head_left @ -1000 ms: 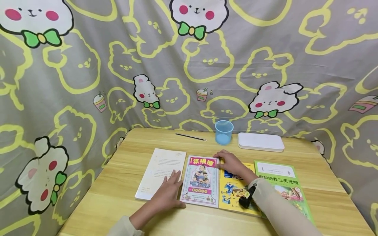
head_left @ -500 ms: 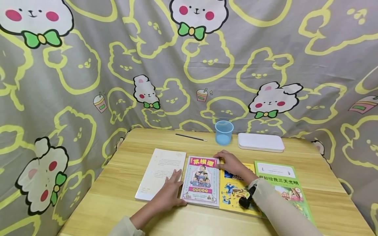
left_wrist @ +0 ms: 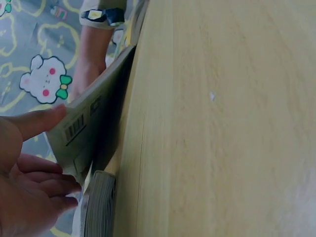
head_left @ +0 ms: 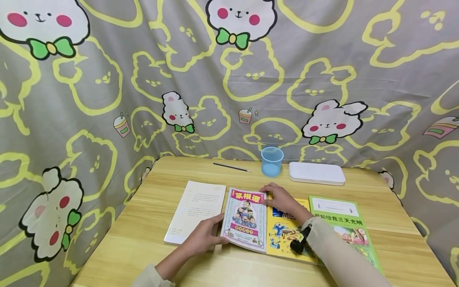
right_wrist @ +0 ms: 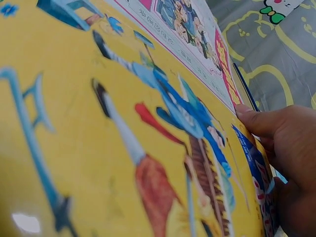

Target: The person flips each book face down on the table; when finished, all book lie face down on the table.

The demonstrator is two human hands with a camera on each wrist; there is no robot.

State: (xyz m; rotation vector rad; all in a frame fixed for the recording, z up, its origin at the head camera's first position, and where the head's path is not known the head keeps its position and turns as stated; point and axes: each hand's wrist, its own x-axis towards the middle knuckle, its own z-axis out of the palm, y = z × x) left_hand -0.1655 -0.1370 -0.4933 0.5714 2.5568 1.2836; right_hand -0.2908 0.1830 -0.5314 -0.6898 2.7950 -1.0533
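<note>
In the head view, a comic-style book [head_left: 245,219] with a pink title band lies tilted, its left edge raised. My left hand [head_left: 204,236] grips that raised edge, with thumb and fingers along it. From the left wrist, its barcoded back cover [left_wrist: 81,128] shows, the thumb at its edge and the other fingers curled below. My right hand [head_left: 281,199] holds the book's top right corner; in the right wrist view, the thumb of this hand [right_wrist: 296,153] meets that corner. A yellow illustrated book [head_left: 285,239] lies partly under the right forearm.
A white page-like book [head_left: 199,207] lies left of the left hand. A green book [head_left: 349,229] is at the right. Behind them are a pencil [head_left: 232,166], a blue cup [head_left: 271,162] and a white case [head_left: 317,172], before a patterned curtain [head_left: 208,67].
The left edge of the pink-titled book has risen off the table. My left hand's fingers have drawn in from over the white book to the raised edge. My right hand stays put.
</note>
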